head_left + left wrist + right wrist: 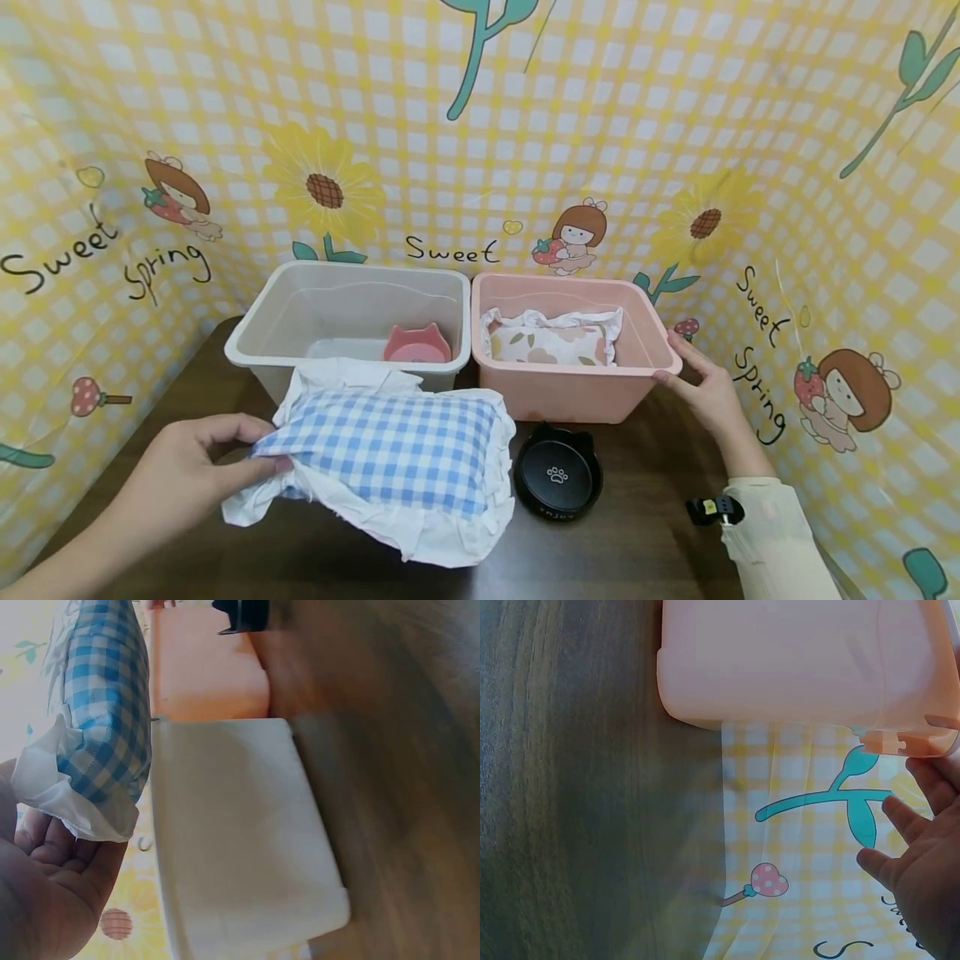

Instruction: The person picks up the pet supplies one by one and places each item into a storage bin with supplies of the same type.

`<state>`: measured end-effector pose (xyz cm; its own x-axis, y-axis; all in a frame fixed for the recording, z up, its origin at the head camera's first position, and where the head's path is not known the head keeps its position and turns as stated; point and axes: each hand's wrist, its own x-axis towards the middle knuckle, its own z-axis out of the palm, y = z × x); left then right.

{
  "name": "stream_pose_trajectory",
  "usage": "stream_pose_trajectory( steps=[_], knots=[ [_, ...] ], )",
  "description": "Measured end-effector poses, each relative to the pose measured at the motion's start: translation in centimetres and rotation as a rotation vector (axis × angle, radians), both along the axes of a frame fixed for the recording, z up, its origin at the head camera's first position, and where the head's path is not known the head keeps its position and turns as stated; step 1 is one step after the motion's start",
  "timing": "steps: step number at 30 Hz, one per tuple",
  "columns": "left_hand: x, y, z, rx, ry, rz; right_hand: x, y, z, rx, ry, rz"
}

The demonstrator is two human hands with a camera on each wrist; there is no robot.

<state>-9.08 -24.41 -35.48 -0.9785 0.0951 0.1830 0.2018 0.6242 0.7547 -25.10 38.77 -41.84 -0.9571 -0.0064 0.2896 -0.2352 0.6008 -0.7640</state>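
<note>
My left hand (198, 458) pinches one corner of a small pillow (390, 454) in blue-and-white gingham with a white ruffled edge. The pillow hangs in the air in front of a light grey bin (273, 375). My left hand (60, 877) appears with the pillow's ruffled end (82, 802) in the left wrist view. At the right, my right hand (708, 396) holds the front right corner of a pink bin's rim (577, 372). In the right wrist view, several fingers of my right hand (930, 855) are spread below the pink bin (795, 667); the thumb is hidden there.
A pink cat-eared bowl (417, 343) sits inside the grey bin. Inside the pink bin lies a floral pillow (551, 343) with white ruffles. A black cat-eared bowl (558, 475) stands on the dark wooden table (637, 542). Yellow checked cloth (420, 167) hangs behind and at both sides.
</note>
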Motion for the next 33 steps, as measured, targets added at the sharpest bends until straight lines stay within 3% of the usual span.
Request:
stream_pose_trajectory(
  steps=[8, 13, 18, 27, 33],
  knots=[
    [-1.2, 0.4, 2.3, 0.013, 0.013, -0.001, 0.1, 0.1, 0.1, 0.005, -0.015, 0.002],
    [-2.3, 0.8, 3.8, 0.021, -0.027, 0.032, 0.0, 0.1, 0.1, 0.006, -0.021, -0.001],
    [-3.5, 1.4, 5.1, 0.01, 0.0, 0.069, 0.0, 0.0, 0.2, 0.006, -0.035, -0.008],
    [-5.5, 2.8, 7.0, 0.001, 0.02, 0.085, 0.5, -0.2, 1.4, 0.012, -0.059, 0.015],
    [-7.4, 3.7, 7.8, 0.015, 0.049, 0.084, -0.1, 0.2, 0.9, 0.024, -0.068, 0.013]
  ],
)
